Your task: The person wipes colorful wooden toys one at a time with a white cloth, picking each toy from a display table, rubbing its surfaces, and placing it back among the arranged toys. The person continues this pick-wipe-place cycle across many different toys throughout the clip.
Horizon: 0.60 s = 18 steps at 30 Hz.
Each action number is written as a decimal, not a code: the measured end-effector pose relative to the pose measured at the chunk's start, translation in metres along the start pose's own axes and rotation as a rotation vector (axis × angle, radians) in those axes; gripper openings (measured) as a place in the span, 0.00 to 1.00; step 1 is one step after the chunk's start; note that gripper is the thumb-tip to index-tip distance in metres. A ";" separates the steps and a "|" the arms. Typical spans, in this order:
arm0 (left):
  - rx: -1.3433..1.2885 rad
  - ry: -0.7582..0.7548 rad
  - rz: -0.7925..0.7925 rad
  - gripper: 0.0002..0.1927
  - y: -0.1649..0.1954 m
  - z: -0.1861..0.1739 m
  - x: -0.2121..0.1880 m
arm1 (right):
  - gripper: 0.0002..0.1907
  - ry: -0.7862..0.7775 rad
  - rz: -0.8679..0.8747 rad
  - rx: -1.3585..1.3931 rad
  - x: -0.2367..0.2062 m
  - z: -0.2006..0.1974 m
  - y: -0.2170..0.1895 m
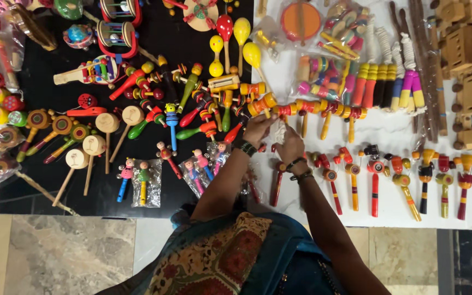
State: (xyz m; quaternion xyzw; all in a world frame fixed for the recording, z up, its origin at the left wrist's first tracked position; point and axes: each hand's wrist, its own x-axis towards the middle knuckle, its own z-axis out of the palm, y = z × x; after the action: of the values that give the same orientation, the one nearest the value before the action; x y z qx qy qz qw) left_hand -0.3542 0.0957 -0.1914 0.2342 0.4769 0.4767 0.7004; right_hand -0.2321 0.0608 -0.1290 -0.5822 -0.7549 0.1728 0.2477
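Nearest: patterned cloth garment (230, 257), teal with ochre and red embroidery, draped over marbled stone floor (55, 251) in grey and cream slabs.

Above: left hand (258, 128), dark bangles at the wrist, fingers curled about a small white crinkled object (277, 133); right hand (290, 146), dark thread bands at the wrist, fingers likewise closed on the same object from the other side. Nature of the white object not discernible; held between both hands just above the counter (389, 207), at the seam of the black cloth (39, 98) and the white cloth (381, 131).

Beside the hands: lacquered wooden rattles (375, 175), glossy, turned, red, yellow and orange, laid in a row on white. On black, left: pale round-headed paddles (94, 147) with stick handles; small painted doll figures (143, 177) in clear plastic sleeves.

Farther: egg-shaped maracas (235, 30), red and yellow; striped turned pegs (386, 82) with white cord; plain unpainted wooden block vehicles (471, 60) at far right.
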 end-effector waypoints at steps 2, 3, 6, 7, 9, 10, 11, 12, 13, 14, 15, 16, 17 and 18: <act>-0.134 0.024 0.016 0.15 -0.002 -0.011 0.006 | 0.27 -0.146 -0.002 -0.003 0.001 -0.014 0.005; -0.183 0.081 0.034 0.14 -0.001 -0.015 0.009 | 0.26 -0.167 0.117 0.022 0.001 -0.022 0.011; -0.195 0.098 0.086 0.13 0.002 -0.027 0.013 | 0.29 -0.127 0.321 -0.007 0.001 -0.039 0.041; -0.176 0.077 0.102 0.13 0.003 -0.028 0.013 | 0.33 -0.039 0.285 -0.081 0.005 -0.044 0.056; -0.047 0.150 0.125 0.12 0.001 -0.023 0.012 | 0.18 0.034 0.180 -0.163 0.008 -0.052 0.085; 0.021 0.179 0.135 0.12 0.000 -0.019 0.012 | 0.19 -0.043 0.237 -0.259 0.010 -0.051 0.096; 0.086 0.196 0.168 0.12 -0.001 -0.015 0.013 | 0.20 -0.116 0.296 -0.357 0.015 -0.051 0.106; 0.151 0.210 0.204 0.11 -0.002 -0.010 0.014 | 0.22 -0.188 0.356 -0.455 0.020 -0.054 0.115; 0.214 0.223 0.240 0.11 -0.003 -0.004 0.016 | 0.18 -0.125 0.364 -0.415 0.024 -0.055 0.121; 0.222 0.238 0.224 0.11 -0.004 0.001 0.017 | 0.18 -0.062 0.371 -0.376 0.027 -0.055 0.123; 0.230 0.254 0.209 0.12 -0.006 0.005 0.017 | 0.22 0.001 0.377 -0.337 0.030 -0.058 0.127; 0.239 0.270 0.196 0.12 -0.006 0.009 0.017 | 0.21 0.053 0.343 -0.354 0.033 -0.061 0.131; 0.290 0.258 0.192 0.12 -0.006 0.011 0.017 | 0.20 0.107 0.308 -0.372 0.037 -0.063 0.134; 0.341 0.245 0.188 0.12 -0.006 0.013 0.018 | 0.19 0.161 0.274 -0.392 0.040 -0.068 0.138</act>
State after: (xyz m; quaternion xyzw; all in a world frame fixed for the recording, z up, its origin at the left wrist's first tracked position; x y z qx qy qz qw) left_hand -0.3380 0.1107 -0.1979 0.3329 0.6080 0.4774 0.5400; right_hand -0.0920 0.1341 -0.1424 -0.7279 -0.6658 0.0083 0.1638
